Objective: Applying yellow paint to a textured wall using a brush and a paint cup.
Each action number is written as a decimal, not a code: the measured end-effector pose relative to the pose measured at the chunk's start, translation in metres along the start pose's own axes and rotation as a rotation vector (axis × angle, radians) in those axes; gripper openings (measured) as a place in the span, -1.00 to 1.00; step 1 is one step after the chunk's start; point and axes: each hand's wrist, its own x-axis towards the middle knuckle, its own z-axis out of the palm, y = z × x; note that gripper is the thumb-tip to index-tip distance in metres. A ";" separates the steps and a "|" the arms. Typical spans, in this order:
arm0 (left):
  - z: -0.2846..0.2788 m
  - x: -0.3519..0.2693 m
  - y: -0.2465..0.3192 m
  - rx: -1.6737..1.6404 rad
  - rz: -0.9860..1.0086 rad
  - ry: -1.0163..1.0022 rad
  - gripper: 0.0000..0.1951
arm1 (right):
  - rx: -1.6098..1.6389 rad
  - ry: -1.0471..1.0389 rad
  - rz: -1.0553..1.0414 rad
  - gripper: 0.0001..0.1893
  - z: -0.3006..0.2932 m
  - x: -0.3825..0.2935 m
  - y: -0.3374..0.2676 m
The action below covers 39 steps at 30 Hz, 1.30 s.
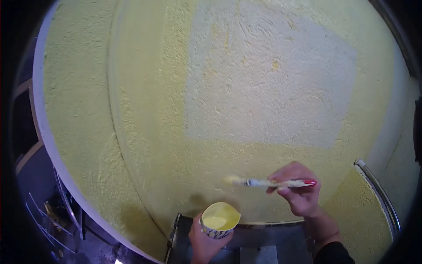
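Observation:
My left hand (206, 246) holds a small cup (220, 216) with pale yellow paint inside and paint smears on its outer side. To the right, my right hand (298, 189) grips a round paintbrush (263, 183) by its paint-spotted handle, which has a red end. The brush lies level, its yellow-coated bristles pointing left, above the cup and near the wall. Whether the bristles touch the wall cannot be told. The textured wall (148, 158) is yellow around a large whitish patch (270, 85) that bears a few yellow marks.
A dark metal box-like fixture (273, 242) stands below the wall, behind the cup. A shiny metal rail (379, 188) curves at the lower right. A groove runs down the wall's left part. Metal rods (67, 198) and a dark framed opening (24, 122) lie beyond the wall's pale left edge.

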 end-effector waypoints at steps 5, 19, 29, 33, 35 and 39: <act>-0.012 -0.005 -0.016 0.107 -0.164 0.144 -0.20 | -0.612 -0.013 -0.756 -0.76 0.008 0.120 -0.008; 0.003 -0.025 -0.019 0.096 -0.257 0.068 -0.12 | -0.966 0.051 -1.163 -0.87 -0.034 0.297 -0.030; 0.002 -0.030 -0.026 0.063 -0.200 0.087 -0.03 | -0.982 -0.247 -1.117 -0.91 -0.011 0.267 0.017; -0.003 -0.031 -0.030 0.097 -0.242 0.074 -0.03 | -0.897 -0.314 -0.979 -0.91 0.005 0.243 -0.008; -0.009 -0.028 -0.029 0.079 -0.232 0.073 -0.03 | -0.784 -0.306 -0.902 -0.89 0.012 0.249 -0.013; -0.038 -0.025 -0.025 0.086 -0.188 0.093 -0.04 | -0.875 -0.177 -0.551 -0.83 0.024 0.293 -0.039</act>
